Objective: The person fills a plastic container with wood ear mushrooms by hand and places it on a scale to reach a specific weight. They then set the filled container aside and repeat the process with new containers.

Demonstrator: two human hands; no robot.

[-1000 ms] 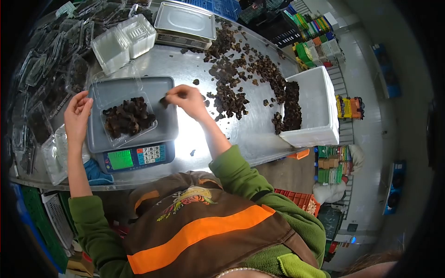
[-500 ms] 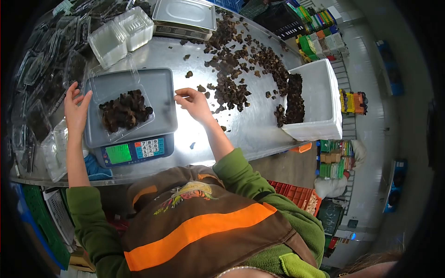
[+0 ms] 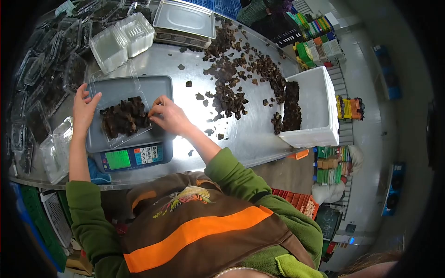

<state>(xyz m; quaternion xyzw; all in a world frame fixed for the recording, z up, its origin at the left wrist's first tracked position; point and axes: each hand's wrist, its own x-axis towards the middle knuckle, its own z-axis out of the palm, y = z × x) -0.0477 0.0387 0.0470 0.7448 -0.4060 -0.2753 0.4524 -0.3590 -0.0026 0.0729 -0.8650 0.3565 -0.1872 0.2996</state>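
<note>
A clear plastic clamshell box (image 3: 131,138), lid folded back, lies on the grey pan (image 3: 160,85) of a digital scale (image 3: 132,157). Dark brown wood ear mushrooms (image 3: 124,116) fill its base. My right hand (image 3: 170,116) is over the pan's right side, thumb and fingers pinched at the right end of the mushrooms; what lies between the fingertips is largely hidden. At the pan's left edge, my left hand (image 3: 84,110) is open with fingers spread, holding nothing. The scale's green display (image 3: 118,160) is lit, its digits too faint to read.
Loose mushrooms (image 3: 227,99) spread over the steel table (image 3: 208,148), reaching a white foam box (image 3: 317,134) at right. Filled clear boxes (image 3: 44,90) crowd the left. Stacked empty clamshells (image 3: 109,48) and a second scale with a metal tray (image 3: 184,21) stand behind.
My right hand has moved left from beside the pan to the mushrooms in the box, its fingers now pinched there. My left hand stays open near the pan's left edge.
</note>
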